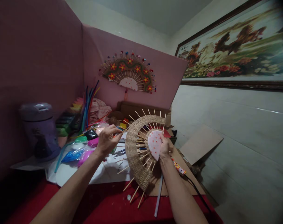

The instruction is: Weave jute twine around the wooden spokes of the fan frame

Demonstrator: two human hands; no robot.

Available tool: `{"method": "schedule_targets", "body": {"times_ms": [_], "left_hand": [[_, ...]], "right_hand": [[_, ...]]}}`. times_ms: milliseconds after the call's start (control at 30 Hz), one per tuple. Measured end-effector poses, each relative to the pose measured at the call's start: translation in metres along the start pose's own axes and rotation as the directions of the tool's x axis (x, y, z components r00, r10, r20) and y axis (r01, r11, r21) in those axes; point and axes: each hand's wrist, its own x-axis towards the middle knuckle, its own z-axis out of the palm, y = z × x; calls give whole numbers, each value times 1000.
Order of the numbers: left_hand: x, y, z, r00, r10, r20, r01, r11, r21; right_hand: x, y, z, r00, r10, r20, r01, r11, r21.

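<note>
A half-round fan frame of woven rope (132, 144) with wooden sticks poking out stands tilted on its side, mid-view. My right hand (164, 147) grips its centre, a white half-disc with red dots (154, 143), thumb on the face. My left hand (110, 138) is beside the fan's left edge, thumb and fingertips pinched together near the tip of one stick; whether they hold that stick or something tiny is unclear. On the pink board behind hangs a finished-looking fan (129, 70) with orange flowers and coloured balls on its stick tips.
Bagged coloured clay (73, 155), scissors (120, 153) and pipe cleaners (87, 107) lie left and behind. A purple bottle (41, 133) stands far left. Cardboard (186, 168), a patterned glue gun (178, 166) with black cord and a glue stick (158, 196) are at right on the red cloth (104, 205).
</note>
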Motion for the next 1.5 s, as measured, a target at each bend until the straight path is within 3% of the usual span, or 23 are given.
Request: {"method": "schedule_targets", "body": {"times_ms": [100, 233, 567, 867, 1000, 1133, 1267, 1367, 1500], "left_hand": [[-1, 5, -1, 996, 89, -17, -85, 984, 159], [-3, 7, 1, 987, 158, 26, -160, 961, 227], [-6, 3, 4, 985, 169, 30, -171, 960, 219], [-5, 7, 4, 987, 157, -26, -154, 983, 95], [-6, 8, 5, 998, 57, 6, -56, 991, -122], [-6, 7, 8, 985, -131, 111, 165, 898, -408], [-5, 8, 10, 884, -357, 301, 467, 682, -563], [-4, 11, 11, 809, -437, 392, 586, 568, -577], [-3, 13, 10, 802, -435, 410, 597, 550, -584]], "right_hand": [[-1, 0, 1, 1000, 0, 5, 0, 1000, -8], [0, 1, 1, 1000, -2, -2, 2, 1000, -23], [5, 1, -5, 1000, 13, -15, -13, 1000, -20], [7, 1, -6, 999, 3, -33, -3, 1000, 7], [6, -2, -5, 999, 4, -53, -3, 1000, 28], [0, -6, 0, 997, 9, -75, -6, 999, 50], [-6, -7, 3, 999, 27, -23, -25, 997, 69], [-8, -8, 4, 1000, 23, -6, -23, 998, 62], [-8, -9, 6, 998, 30, -63, -26, 998, 65]]}}
